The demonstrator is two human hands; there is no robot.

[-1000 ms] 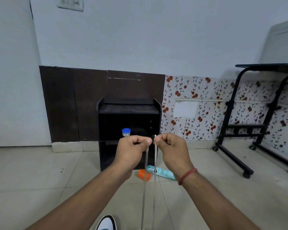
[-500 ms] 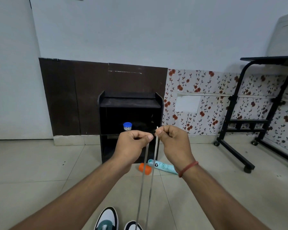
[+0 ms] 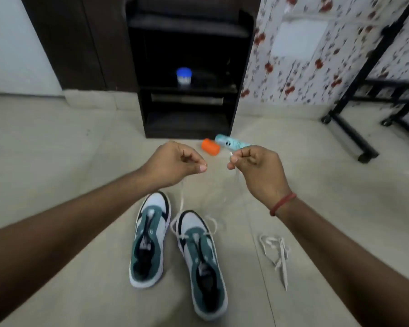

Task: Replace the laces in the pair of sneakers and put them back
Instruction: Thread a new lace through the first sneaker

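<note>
Head view: hands (image 3: 216,165) lower, sneakers (image 3: 177,251) newly visible.

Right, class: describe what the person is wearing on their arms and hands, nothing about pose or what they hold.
Both forearms are bare, with no sleeves in view. The right hand has a thin red thread band around its wrist. The left hand and its wrist carry nothing: no gloves, rings or watch show.

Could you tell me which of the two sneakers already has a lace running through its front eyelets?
The right sneaker: a white lace runs up from its front to the hands. The left sneaker shows none.
</note>
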